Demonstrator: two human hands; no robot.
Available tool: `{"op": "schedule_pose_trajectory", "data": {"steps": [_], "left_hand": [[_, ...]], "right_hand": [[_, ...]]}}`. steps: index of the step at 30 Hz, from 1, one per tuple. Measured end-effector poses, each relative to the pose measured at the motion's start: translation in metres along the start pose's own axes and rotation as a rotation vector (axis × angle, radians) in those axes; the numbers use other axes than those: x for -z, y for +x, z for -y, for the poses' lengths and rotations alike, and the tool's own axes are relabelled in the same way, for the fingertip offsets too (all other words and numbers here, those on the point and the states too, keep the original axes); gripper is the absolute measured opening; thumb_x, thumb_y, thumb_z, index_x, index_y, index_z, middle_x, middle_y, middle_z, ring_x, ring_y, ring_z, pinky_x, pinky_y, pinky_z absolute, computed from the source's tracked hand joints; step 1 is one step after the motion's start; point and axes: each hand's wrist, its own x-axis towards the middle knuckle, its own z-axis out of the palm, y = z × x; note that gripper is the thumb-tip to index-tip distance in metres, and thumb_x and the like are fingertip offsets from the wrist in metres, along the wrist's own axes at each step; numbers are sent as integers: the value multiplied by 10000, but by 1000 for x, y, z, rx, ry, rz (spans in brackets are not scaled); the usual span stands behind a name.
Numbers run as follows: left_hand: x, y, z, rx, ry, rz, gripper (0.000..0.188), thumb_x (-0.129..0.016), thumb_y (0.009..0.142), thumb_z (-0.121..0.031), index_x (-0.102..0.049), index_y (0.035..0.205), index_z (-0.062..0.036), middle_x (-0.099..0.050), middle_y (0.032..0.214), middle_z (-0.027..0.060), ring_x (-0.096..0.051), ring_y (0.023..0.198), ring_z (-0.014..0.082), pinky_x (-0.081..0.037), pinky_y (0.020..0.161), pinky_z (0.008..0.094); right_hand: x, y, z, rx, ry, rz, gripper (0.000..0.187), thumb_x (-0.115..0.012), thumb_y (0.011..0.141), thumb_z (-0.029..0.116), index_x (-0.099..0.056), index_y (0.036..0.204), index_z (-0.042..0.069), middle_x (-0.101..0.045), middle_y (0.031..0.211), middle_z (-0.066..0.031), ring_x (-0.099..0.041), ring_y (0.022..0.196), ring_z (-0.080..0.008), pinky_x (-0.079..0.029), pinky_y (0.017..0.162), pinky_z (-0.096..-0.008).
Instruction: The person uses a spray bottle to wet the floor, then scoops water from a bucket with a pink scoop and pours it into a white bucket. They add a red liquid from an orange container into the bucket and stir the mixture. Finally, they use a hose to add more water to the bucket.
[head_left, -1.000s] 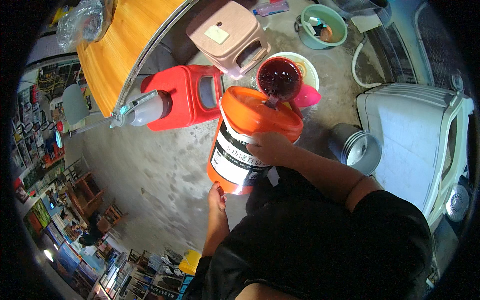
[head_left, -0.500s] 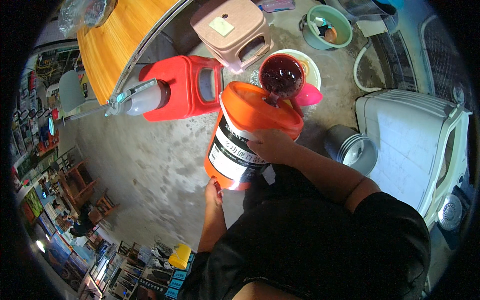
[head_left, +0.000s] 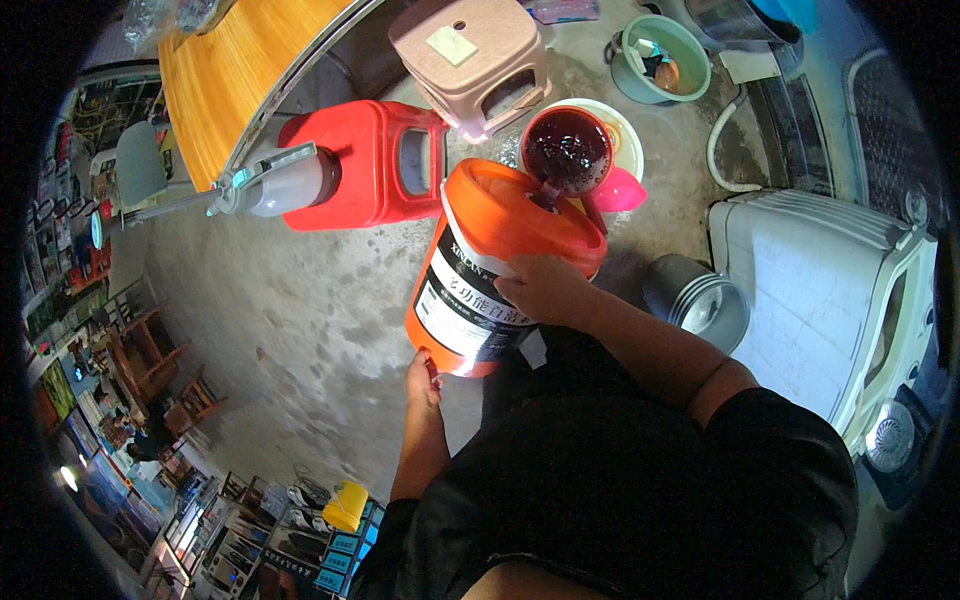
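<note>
I hold a large orange bucket (head_left: 465, 295) with a black-and-white label, tilted away from me. My left hand (head_left: 424, 380) grips its bottom edge, with the fingers partly hidden beneath. Against the labelled side presses my right hand (head_left: 545, 290), its fingers curled. From an opening in the orange lid (head_left: 500, 205) a thin stream runs into a round red-rimmed container (head_left: 566, 109). Dark red, bubbly liquid (head_left: 567, 148) fills much of it. This container stands in or over a white basin (head_left: 635, 150), and a bright pink rounded thing (head_left: 621, 190) sits beside it.
A red jerrycan (head_left: 365, 165) lies left of the bucket, with a spray bottle (head_left: 275, 185) by it. Beyond are a beige stool (head_left: 470, 55) and a green basin (head_left: 665, 85). Stacked grey buckets (head_left: 700, 300) and a white washing machine (head_left: 800, 290) stand right; a wooden tabletop (head_left: 240, 70) is upper left.
Both hands keep their hold on the tilted bucket, and the stream still runs into the red-rimmed container. The view has shifted slightly.
</note>
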Motion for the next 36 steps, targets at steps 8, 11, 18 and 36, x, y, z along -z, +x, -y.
{"op": "schedule_pose_trajectory", "data": {"steps": [8, 11, 18, 36], "left_hand": [[-4, -13, -5, -14, -12, -12, 171, -594, 836, -321, -608, 939, -186, -564, 733, -57, -511, 595, 118, -298, 452, 263], [-8, -16, -8, -18, -4, -32, 165, -594, 840, -321, -617, 926, -181, -554, 718, -57, -509, 585, 115, -295, 455, 264], [-7, -19, -8, -6, 57, -35, 233, -577, 836, -384, -610, 1011, -234, -596, 800, -87, -505, 651, 96, -290, 515, 275], [-8, 89, 36, 19, -91, -13, 387, -460, 874, -561, -589, 1002, -219, -621, 774, -48, -477, 562, 135, -273, 501, 305]], "right_hand": [[-1, 1, 3, -21, -17, -24, 342, -511, 912, 336, -606, 837, 16, -641, 760, -234, -643, 734, -419, -504, 685, -512], [0, 2, 3, -47, 6, 10, 344, -512, 913, 337, -616, 836, 17, -644, 769, -236, -644, 739, -420, -502, 687, -511], [-4, 5, 1, -3, 0, -1, 362, -504, 912, 333, -617, 826, -1, -639, 774, -253, -640, 753, -433, -497, 706, -524], [-27, 6, 6, 280, -257, 76, 247, -530, 910, 202, -575, 808, -18, -596, 776, -205, -629, 756, -382, -504, 670, -472]]}}
